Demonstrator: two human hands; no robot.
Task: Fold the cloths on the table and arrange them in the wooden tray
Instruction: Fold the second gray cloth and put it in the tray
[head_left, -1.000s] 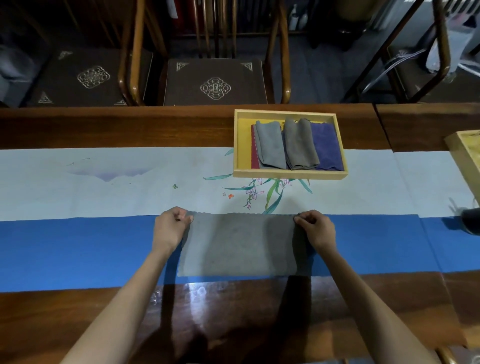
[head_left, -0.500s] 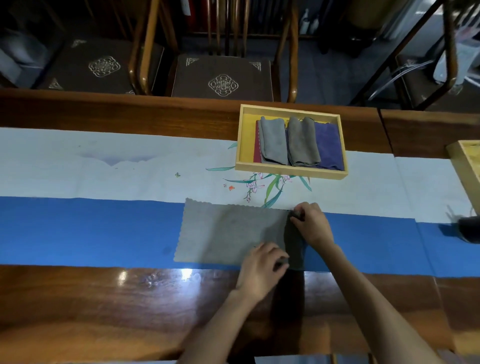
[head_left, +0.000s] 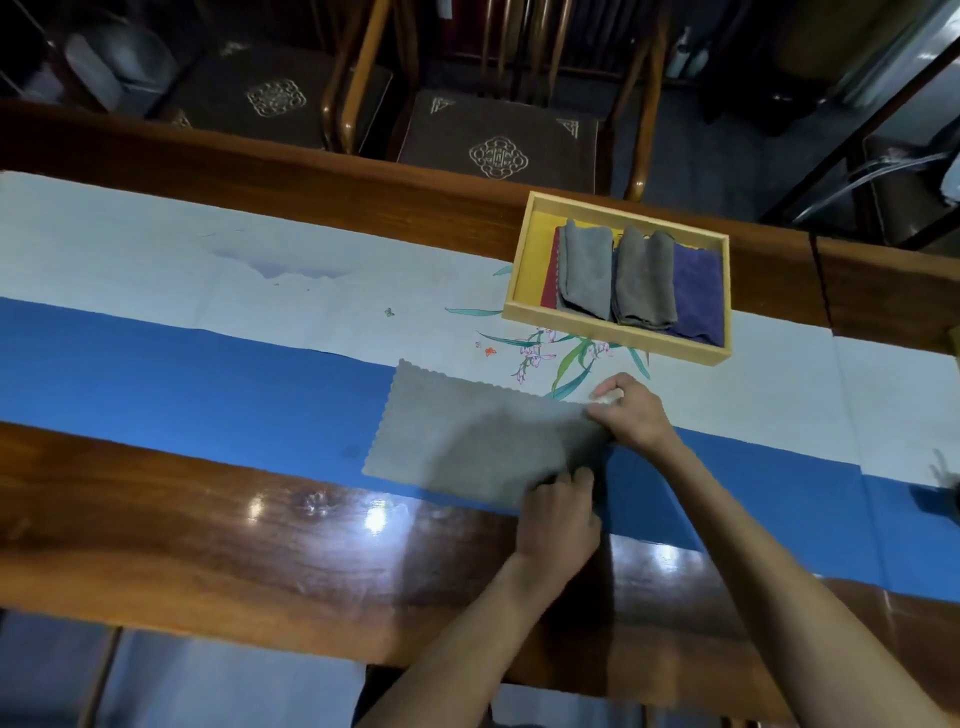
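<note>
On the blue part of the table runner (head_left: 182, 374) lies our gray cloth (head_left: 467, 441), flat and smooth, with its far edge just reaching the white part. We hold it at its right end with both hands. Our right hand (head_left: 636, 415) has its fingers curled and pinches the far right corner. Our left hand (head_left: 558, 525) has its fingers curled too and grips the near right corner, close to the edge of the runner. The left end of the cloth lies free. Past the cloth, a bit to the right and not touching it, sits the wooden tray (head_left: 618, 335). Four folded cloths are in it already: a red one (head_left: 549, 288) at the far left, a blue-gray one (head_left: 587, 275), a brown-gray one (head_left: 644, 286) and a purple one (head_left: 698, 296). Some yellow tray floor shows on the left side. We think we are at the start of a fold. Next we should lift the right end with both hands together and bring it over to the left end. The corners need to meet, so both hands must move evenly. Then we press it flat. After that the cloth may need one more fold to be as narrow as the others, and then it can go into the tray.
</note>
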